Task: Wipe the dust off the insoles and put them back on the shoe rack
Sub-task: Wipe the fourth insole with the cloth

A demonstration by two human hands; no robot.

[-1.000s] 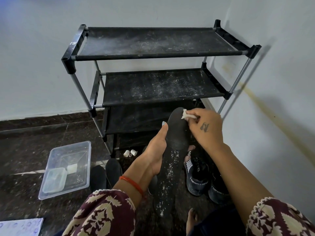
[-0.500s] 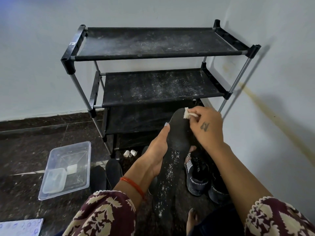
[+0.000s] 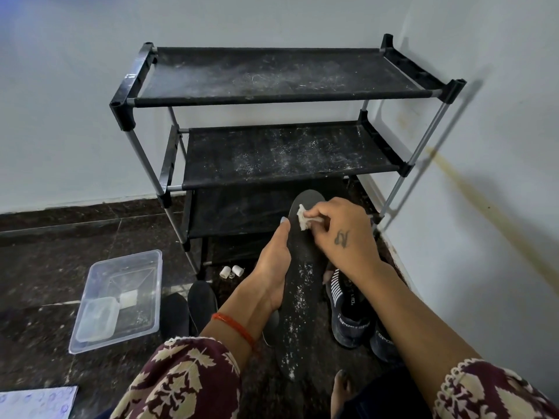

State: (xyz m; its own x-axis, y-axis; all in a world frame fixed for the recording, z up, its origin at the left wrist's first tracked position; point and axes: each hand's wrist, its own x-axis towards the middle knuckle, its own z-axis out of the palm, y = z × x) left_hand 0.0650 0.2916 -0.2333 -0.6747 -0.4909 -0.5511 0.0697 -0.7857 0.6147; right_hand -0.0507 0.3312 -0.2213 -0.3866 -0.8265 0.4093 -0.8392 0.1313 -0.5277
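A long black insole (image 3: 299, 297) speckled with white dust is held upright in front of the shoe rack (image 3: 272, 158). My left hand (image 3: 272, 267) grips its left edge around the middle. My right hand (image 3: 341, 234) pinches a small white wipe (image 3: 302, 219) and presses it on the insole's upper part. The top third of the insole looks cleaner than the dusty lower part. Two more black insoles (image 3: 187, 309) lie on the floor to the left. The rack's black shelves are dusty and hold nothing.
A clear plastic tub (image 3: 121, 297) with a small container inside sits on the dark floor at left. Dark sports shoes (image 3: 351, 316) stand by the right wall. Two small white caps (image 3: 231, 271) lie under the rack. A paper sheet (image 3: 36, 402) is at bottom left.
My right hand has slid the wipe left and slightly down across the insole's top. The left hand and insole stay about where they were.
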